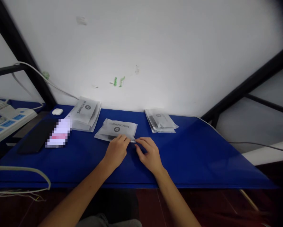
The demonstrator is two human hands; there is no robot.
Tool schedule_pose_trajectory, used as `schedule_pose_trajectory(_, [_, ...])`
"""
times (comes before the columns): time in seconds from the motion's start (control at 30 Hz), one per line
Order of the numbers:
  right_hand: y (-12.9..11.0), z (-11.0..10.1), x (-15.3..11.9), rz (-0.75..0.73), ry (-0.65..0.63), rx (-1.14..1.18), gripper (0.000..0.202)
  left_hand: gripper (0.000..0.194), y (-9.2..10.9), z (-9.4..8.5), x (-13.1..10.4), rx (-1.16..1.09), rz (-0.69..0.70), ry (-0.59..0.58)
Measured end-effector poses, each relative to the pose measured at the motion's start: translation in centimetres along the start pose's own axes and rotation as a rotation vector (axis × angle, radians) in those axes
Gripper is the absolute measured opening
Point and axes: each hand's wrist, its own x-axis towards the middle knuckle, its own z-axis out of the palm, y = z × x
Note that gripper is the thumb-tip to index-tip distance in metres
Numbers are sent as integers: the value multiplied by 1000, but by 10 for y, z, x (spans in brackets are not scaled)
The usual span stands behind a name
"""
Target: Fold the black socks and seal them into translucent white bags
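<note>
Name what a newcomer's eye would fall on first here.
Probably the left hand and right hand, close together at the near edge of the middle frosted bag on the vivid blue table. Next, likely, the bright pixelated patch toward the table's left end. Then the frosted bags at back left and the frosted bags at back right, near the pale wall.

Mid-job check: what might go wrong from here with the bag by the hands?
The middle bag might crease or slip if the left hand and right hand, both at its near edge, pull unevenly. The bags on the right lie in an uneven stack, so a knock could spread them across the table.
</note>
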Motion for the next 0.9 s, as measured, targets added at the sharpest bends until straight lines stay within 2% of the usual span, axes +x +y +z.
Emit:
schedule_pose_trajectory(0.3, [10,3,-2,-3,-55,-23,22,27,-3,8,-2,-76,70,46])
schedule_pose_trajectory(0.5, [16,7,-4,-89,-32,-44,22,20,-1,9,-3,-89,110,88])
schedule_pose_trajectory(0.73, [8,4,-3,-123,-66,-150,22,20,3,7,-3,-14,144,71])
schedule_pose_trajectory(0.9, [6,2,-3,-99,-70,-223,22,20,-3,1,-10,50,114,53])
